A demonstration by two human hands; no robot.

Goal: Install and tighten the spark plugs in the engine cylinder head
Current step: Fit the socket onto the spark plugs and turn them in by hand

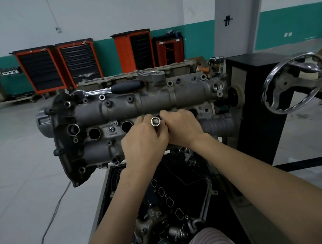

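Both hands, left hand (145,142) and right hand (181,127), pinch the socket (155,121) over a plug hole (126,126); next, I think, twist with the ratchet (109,89).

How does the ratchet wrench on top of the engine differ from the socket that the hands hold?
The ratchet wrench lies flat and untouched on the cylinder head; the socket stands on end, gripped by the left hand and the right hand. The wrench is long with a black handle; the socket is a short tube, open on top. Both are shiny metal.
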